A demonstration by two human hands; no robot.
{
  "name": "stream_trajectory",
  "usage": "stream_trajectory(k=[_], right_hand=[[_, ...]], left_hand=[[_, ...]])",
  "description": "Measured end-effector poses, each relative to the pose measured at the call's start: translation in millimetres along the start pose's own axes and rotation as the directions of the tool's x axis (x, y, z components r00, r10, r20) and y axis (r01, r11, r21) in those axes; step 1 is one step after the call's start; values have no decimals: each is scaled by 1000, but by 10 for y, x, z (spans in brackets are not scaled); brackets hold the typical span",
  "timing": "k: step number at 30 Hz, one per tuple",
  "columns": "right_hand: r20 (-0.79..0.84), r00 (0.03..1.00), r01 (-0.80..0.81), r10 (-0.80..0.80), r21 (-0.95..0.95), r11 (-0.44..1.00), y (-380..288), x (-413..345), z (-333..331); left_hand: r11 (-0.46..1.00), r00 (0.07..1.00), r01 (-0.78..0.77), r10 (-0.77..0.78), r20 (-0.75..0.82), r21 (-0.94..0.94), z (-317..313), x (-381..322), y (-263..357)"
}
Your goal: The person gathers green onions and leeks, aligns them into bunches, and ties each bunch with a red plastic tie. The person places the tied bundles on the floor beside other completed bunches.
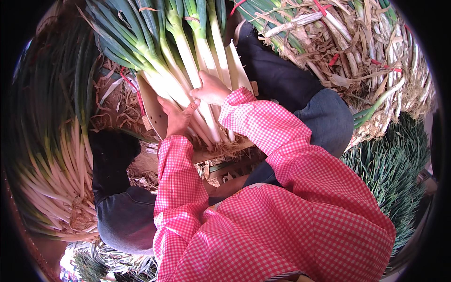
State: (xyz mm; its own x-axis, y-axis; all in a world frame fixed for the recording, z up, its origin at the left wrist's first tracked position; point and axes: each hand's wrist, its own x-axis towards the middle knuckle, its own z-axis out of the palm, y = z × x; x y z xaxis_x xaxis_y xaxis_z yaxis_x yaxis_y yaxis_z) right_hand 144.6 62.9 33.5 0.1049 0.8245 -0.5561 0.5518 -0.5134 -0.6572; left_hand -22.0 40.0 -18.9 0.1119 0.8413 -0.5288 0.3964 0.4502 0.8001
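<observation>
Several thick green onions (183,56), with white stalks and dark green leaves, lie side by side in a wooden trough (156,109) between the knees. Their roots (225,146) point towards me at its near end. My left hand (178,114) wraps round the stalks at the left side, its thumb over the top. On the middle stalks rests my right hand (211,87), fingers bent around them. The undersides of the stalks and some fingertips are hidden.
Long green onions (63,169) lie heaped at the left. Red-tied bundles with dry roots (373,67) are stacked at the upper right. Green leaves (387,179) stand at the right, and dry peelings (112,95) litter the ground beside the trough.
</observation>
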Motion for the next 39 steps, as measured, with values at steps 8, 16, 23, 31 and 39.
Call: stream_trajectory(k=[8,16,23,31,39], right_hand=[[-387,910,117,-146,-97,988,43,-236,-41],[-548,753,263,-363,-255,930,280,-584,558],[-511,840,262,-181,91,961,244,-481,696],[-674,734,148,-86,36,988,546,-266,-88],[-339,941,-31,-23,-151,988,762,-496,27]], left_hand=[[986,990,129,-122,-76,104,124,-7,143],[968,994,-105,96,-49,-229,-15,18,59],[992,984,110,-101,-148,55,133,146,196],[941,926,267,-190,-328,209,333,186,325],[923,921,300,-215,-324,242,322,221,354]])
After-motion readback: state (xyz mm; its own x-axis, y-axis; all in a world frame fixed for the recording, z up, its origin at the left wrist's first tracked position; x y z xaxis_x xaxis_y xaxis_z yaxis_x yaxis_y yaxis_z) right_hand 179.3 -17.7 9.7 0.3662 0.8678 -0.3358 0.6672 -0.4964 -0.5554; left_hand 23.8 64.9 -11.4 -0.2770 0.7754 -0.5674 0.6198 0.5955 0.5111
